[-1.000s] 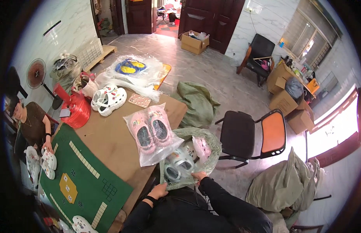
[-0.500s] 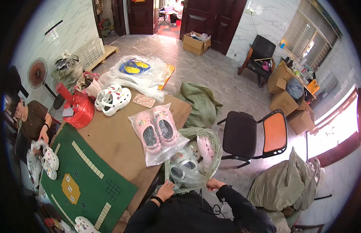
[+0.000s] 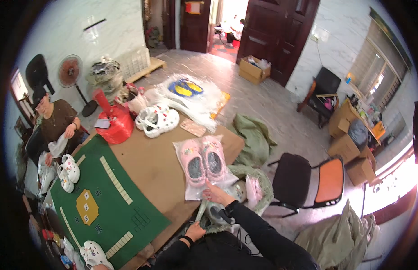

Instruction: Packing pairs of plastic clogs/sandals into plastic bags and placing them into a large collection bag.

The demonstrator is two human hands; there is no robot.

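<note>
Pink clogs in clear bag, right hand on its near edge

Pink clogs [image 3: 203,160] lie as a pair, soles up, sealed in a clear plastic bag [image 3: 187,191] on the brown table [image 3: 150,168].

Far to the left of both hands: another person [image 3: 56,123] sits at the table end, handling white clogs [image 3: 69,171]. A green game mat [image 3: 105,202] covers that part of the table. Beyond it, a red bag [image 3: 113,126] and a second pair of white clogs [image 3: 157,120] stand near the far edge.

Left hand [image 3: 195,231]: low at the table's near edge, fingers curled around the rim of a thin clear sack [image 3: 251,193] that hangs off the table. Closed grip, but what exactly is pinched cannot be told.

Right hand [image 3: 216,194]: just right of and above the left hand, fingers spread flat, tips touching the near edge of the bagged pink clogs. Not clamped. The clogs sit directly ahead of it. A dark watch is on the wrist.

Right of the right hand: a chair [image 3: 308,180] with black and orange seats, well apart on the floor, and a green cloth heap [image 3: 254,139] beyond the table corner.
</note>
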